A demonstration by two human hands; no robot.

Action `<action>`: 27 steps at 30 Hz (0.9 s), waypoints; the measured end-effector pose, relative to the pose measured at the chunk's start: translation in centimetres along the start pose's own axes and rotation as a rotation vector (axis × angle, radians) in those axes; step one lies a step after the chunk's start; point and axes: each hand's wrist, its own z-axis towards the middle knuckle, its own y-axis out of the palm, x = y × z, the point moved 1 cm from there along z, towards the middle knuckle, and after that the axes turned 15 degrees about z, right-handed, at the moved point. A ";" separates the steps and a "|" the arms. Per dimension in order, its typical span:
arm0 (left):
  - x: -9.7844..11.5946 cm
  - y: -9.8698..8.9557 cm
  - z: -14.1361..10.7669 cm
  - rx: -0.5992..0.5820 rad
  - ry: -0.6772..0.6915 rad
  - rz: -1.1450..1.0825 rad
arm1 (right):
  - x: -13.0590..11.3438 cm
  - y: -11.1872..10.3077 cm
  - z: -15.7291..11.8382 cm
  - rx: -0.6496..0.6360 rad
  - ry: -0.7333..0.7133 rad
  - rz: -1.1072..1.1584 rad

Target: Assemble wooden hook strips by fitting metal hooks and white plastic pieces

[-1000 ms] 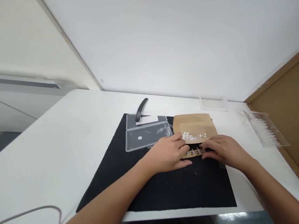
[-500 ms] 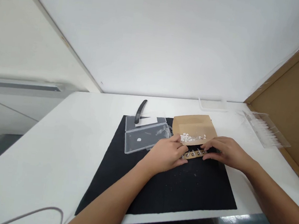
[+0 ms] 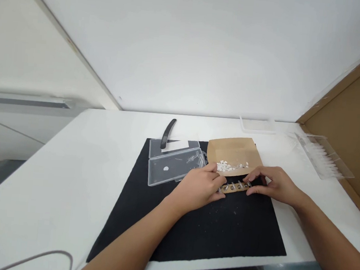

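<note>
A narrow brown strip (image 3: 234, 188) lies on the black mat (image 3: 221, 232), carrying a row of several small clear pieces and dark round spots. With fingers and thumb pinched, my left hand (image 3: 201, 184) grips the strip's left end and hides that part. At the opposite end, my right hand (image 3: 272, 184) has its thumb and fingertips closed around a small clear piece (image 3: 249, 184). Just behind the strip stands a brown paper tray (image 3: 236, 147) with white bits (image 3: 224, 166) in it.
Left of the tray sits an open clear plastic case (image 3: 166, 174) with small clear pieces inside. A dark curved tool (image 3: 167, 134) and a white card (image 3: 175, 146) rest on its lid. Farther right are a clear container (image 3: 257, 125) and a pack of pale tips (image 3: 322, 157).
My right hand has shifted slightly right at the strip's end, its fingers a little more bent. My left hand keeps its hold. The whole view has moved slightly.
</note>
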 end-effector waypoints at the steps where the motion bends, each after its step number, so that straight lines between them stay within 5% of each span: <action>1: 0.0 0.0 0.0 -0.002 0.002 -0.001 | 0.1 0.0 0.0 -0.006 0.007 0.029; 21: 0.1 0.2 -0.1 0.013 -0.033 -0.020 | -0.2 0.1 -0.5 0.079 0.030 0.264; 27: 0.1 -0.1 0.0 0.154 0.003 -0.028 | -0.6 -0.4 -0.9 0.135 -0.029 0.259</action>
